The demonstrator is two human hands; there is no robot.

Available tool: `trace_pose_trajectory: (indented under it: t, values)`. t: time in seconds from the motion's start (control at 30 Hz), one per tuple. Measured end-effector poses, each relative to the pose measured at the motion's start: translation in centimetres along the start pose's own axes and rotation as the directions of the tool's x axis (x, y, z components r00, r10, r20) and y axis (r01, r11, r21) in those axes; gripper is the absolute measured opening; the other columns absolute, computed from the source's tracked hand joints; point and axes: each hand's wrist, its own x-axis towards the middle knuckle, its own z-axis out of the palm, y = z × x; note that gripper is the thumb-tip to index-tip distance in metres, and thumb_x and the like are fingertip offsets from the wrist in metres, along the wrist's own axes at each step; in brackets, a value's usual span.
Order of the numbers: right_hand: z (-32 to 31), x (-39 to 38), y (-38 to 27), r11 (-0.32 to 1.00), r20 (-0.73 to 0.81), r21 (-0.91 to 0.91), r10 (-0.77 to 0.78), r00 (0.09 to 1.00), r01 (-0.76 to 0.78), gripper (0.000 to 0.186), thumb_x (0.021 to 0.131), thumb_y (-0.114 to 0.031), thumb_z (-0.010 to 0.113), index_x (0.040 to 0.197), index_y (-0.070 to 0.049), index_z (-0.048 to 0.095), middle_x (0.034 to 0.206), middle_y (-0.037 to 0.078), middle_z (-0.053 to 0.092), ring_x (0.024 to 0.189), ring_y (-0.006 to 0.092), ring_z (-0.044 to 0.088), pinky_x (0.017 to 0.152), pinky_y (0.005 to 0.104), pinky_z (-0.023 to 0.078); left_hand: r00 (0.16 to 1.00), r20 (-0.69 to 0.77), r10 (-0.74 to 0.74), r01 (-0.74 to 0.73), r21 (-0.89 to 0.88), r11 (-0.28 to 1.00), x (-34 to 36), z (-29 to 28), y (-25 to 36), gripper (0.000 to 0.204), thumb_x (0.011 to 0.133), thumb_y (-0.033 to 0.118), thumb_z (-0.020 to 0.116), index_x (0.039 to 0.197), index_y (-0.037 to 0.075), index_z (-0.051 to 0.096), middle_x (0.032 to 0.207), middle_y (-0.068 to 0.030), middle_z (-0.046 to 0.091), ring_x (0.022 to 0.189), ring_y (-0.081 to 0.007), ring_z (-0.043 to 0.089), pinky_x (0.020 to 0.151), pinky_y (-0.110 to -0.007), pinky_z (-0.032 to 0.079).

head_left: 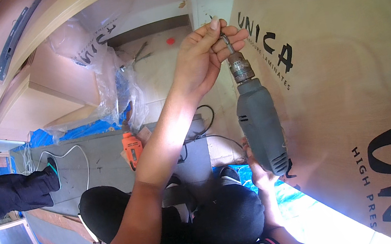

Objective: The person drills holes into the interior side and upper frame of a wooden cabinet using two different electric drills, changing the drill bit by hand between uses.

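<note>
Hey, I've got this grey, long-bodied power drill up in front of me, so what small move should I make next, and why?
I'd probably move your bare left hand clear of the slim metal bit before the drill runs: its fingers are right at the bit's tip, while your bare right hand supports the grey, long-bodied power drill near its rear.

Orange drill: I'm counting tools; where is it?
In the head view, the orange drill lies left of centre on the grey floor covering, just left of the person's left forearm.
</note>
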Motion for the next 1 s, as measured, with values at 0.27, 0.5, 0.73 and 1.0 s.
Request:
trace_pose_trajectory:
  t: [0.27, 0.5, 0.73, 1.0]
  values:
    - [1.3, 0.7, -2.0, 0.935, -0.075, -0.236, -0.288, 0.955, 0.264, 0.085, 0.076, -0.004, 0.078, 0.151, 0.005, 0.041, 0.117, 0.018, 0.072, 0.099, 0.0266, 0.074, 0.09, 0.0368, 0.058, 0.999, 0.05, -0.011, 0.007, 0.069, 0.998, 0.9, -0.7, 0.8, 0.027, 0.109, 0.023, 0.056, 0.118, -0.001, 0.061, 0.102, -0.0096, 0.072, 0.103, -0.0245, 0.075, 0.089, -0.036, 0.064]
    - [4.7, 8.4, -4.9, 0.967, -0.185, 0.214, -0.097, 0.978, 0.136, 0.055, 0.087, 0.014, 0.064, 0.139, 0.007, 0.047, 0.115, 0.02, 0.072, 0.107, 0.0268, 0.073, 0.094, 0.0384, 0.058, 1.0, -0.028, -0.013, 0.011, -0.078, 0.997, 9.0, 5.1, -0.1, 0.031, 0.11, 0.022, 0.054, 0.128, -0.003, 0.056, 0.119, -0.013, 0.067, 0.121, -0.0277, 0.066, 0.107, -0.043, 0.056]
    - [7.0, 19.2, -8.4, 0.9, -0.339, 0.32, -0.182, 0.923, 0.295, 0.036, 0.092, 0.013, 0.06, 0.128, 0.01, 0.056, 0.108, 0.021, 0.072, 0.098, 0.0273, 0.074, 0.081, 0.0374, 0.062, 0.995, 0.058, 0.076, -0.056, -0.293, 0.954, 18.9, 7.6, 2.6, 0.029, 0.112, 0.019, 0.044, 0.128, -0.002, 0.055, 0.128, -0.0172, 0.066, 0.122, -0.0294, 0.064, 0.108, -0.041, 0.055]
    - [7.5, 22.2, -9.7, 0.893, -0.328, 0.308, -0.225, 0.918, 0.329, 0.036, 0.092, 0.011, 0.06, 0.128, 0.012, 0.056, 0.11, 0.022, 0.072, 0.095, 0.0282, 0.075, 0.076, 0.0366, 0.063, 0.966, 0.184, 0.183, -0.114, -0.332, 0.936, 22.1, 5.6, 3.8, 0.023, 0.109, 0.014, 0.049, 0.121, -0.003, 0.06, 0.128, -0.0192, 0.065, 0.126, -0.0296, 0.061, 0.116, -0.048, 0.049]
